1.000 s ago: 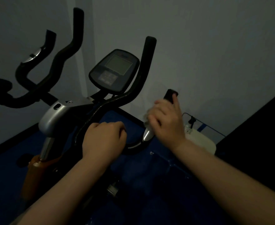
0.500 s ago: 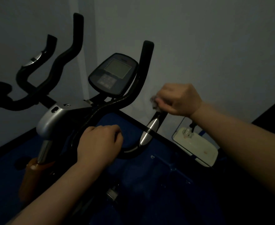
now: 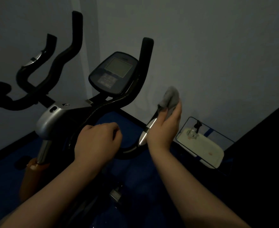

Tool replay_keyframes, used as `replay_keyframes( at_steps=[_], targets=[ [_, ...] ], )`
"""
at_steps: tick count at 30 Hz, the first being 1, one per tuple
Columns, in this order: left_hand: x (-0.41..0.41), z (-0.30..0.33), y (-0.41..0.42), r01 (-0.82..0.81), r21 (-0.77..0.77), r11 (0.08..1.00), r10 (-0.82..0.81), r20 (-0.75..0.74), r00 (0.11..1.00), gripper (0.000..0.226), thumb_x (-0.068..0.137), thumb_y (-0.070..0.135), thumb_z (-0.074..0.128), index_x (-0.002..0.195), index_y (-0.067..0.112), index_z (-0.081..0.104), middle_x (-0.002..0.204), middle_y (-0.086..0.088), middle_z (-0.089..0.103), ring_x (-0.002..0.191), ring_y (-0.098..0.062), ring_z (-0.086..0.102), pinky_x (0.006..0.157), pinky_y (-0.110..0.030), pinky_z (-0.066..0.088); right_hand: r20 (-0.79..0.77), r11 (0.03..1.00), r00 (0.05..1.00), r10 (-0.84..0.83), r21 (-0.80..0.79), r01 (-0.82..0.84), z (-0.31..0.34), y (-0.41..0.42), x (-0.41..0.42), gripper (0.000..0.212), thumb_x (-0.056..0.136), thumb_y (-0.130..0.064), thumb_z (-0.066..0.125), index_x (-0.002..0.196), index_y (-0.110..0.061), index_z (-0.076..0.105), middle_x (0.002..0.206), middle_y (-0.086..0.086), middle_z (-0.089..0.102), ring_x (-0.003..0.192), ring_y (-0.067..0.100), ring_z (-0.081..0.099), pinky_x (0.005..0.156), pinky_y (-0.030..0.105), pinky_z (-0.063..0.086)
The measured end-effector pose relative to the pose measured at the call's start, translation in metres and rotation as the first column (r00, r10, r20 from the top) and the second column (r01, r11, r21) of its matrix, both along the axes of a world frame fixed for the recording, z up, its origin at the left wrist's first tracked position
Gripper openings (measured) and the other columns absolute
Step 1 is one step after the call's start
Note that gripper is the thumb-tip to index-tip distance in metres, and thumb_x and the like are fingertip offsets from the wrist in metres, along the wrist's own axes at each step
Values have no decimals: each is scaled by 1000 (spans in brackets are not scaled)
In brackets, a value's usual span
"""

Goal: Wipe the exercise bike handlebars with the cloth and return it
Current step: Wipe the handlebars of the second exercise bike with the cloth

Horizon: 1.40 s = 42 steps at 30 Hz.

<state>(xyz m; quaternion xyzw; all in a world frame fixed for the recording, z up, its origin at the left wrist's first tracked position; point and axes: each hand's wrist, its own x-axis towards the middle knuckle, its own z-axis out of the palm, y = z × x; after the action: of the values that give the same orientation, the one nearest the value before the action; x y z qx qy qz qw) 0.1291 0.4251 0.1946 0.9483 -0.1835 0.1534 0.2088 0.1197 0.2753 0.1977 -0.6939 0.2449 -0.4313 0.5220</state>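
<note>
Dim room, low detail. White tray-like box (image 3: 206, 150) on the floor at 3 o'clock of the bike, against the wall; something small sits at its far end with a dark cable (image 3: 197, 125) running up from it, can't tell what it is.

Console (image 3: 113, 73) sits at 12 o'clock between the handlebars (image 3: 117, 102), screen blank. 2 more black bar ends rise at 10 to 11 o'clock. Silver housing (image 3: 53, 119) at 9 o'clock of the left hand, orange frame post (image 3: 31, 176) below it at 8 o'clock. Blue floor (image 3: 143, 186) underneath.

Left hand (image 3: 96, 142): fingers curled tight round the near handlebar tube, knuckles up.

Right hand (image 3: 164, 127): at 3 o'clock of the left hand, on the short side grip with the silver sensor (image 3: 146, 132). Fingers together, wrapped over the grey cloth (image 3: 170, 97), pressing it onto the top end of that grip. The cloth bunches above the fingertips and covers the grip tip.
</note>
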Motion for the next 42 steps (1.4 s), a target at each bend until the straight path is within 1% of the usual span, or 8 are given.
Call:
replay_keyframes(
  at_steps=[6, 10, 16, 21, 26, 31, 38, 42],
  targets=[
    [-4, 3, 2, -18, -95, 995, 18, 3, 1000, 15, 87, 30, 51, 77, 26, 62, 69, 6, 66, 61, -18, 60, 58, -26, 28, -116, 908, 954, 277, -294, -299, -32, 45, -53, 46, 102, -31, 25, 147, -24, 20, 159, 3, 11, 145, 7, 6, 117, 20, 12],
    [-12, 7, 16, 62, -442, 895, -9, 120, 993, 15, 90, 24, 51, 95, 22, 65, 85, 9, 67, 71, -5, 57, 62, -20, 41, -470, 408, 800, 373, -691, -597, -23, 24, -71, 46, 102, -31, 23, 135, -14, 50, 144, 0, 45, 140, 16, 29, 118, 36, -1],
    [-32, -17, 56, -183, -444, 877, 289, 183, 940, 22, 89, 18, 46, 102, 16, 63, 93, 0, 63, 87, -15, 55, 72, -35, 45, -833, -96, 546, 93, -553, -827, 12, 14, -36, 43, 98, -35, 35, 137, -17, 44, 103, -1, 67, 94, 18, 61, 112, 37, 22],
    [-30, -21, 54, -307, -433, 847, 402, 146, 904, 25, 87, 16, 43, 101, 14, 63, 94, -2, 65, 87, -20, 57, 69, -38, 46, -869, 73, 474, 143, -469, -880, 7, 58, -4, 32, 101, -31, 31, 119, -10, 47, 101, 9, 64, 82, 28, 59, 62, 32, 35],
    [-30, -23, 55, -326, -425, 845, 423, 158, 892, 22, 86, 17, 44, 96, 17, 63, 88, 0, 64, 81, -18, 57, 68, -30, 38, -801, -55, 597, 38, -598, -799, 0, 27, -49, 64, 95, -51, 19, 146, -13, 21, 112, -3, 57, 100, 16, 53, 98, 28, 31],
    [-31, -20, 53, -363, -391, 846, 449, 155, 880, 21, 85, 16, 45, 94, 16, 64, 86, 0, 65, 78, -20, 58, 67, -32, 39, -846, -77, 530, -58, -525, -847, 4, 51, -11, 48, 100, -40, 12, 115, -13, 48, 100, 5, 61, 76, 23, 55, 55, 31, 27],
    [-31, -19, 52, -363, -402, 841, 446, 134, 885, 21, 86, 15, 45, 93, 17, 65, 86, 1, 66, 78, -18, 58, 68, -39, 45, -800, -51, 598, 46, -600, -798, -4, 42, -34, 48, 95, -53, 32, 124, -15, 36, 109, 3, 54, 84, 18, 57, 59, 26, 31],
    [-29, -21, 54, -356, -435, 827, 449, 130, 884, 19, 86, 14, 47, 94, 19, 63, 87, 4, 64, 78, -14, 58, 67, -35, 45, -910, 70, 384, 155, -378, -923, 8, 66, 3, 32, 99, -37, 37, 116, -10, 43, 110, 14, 57, 80, 24, 51, 57, 32, 37]
  ],
)
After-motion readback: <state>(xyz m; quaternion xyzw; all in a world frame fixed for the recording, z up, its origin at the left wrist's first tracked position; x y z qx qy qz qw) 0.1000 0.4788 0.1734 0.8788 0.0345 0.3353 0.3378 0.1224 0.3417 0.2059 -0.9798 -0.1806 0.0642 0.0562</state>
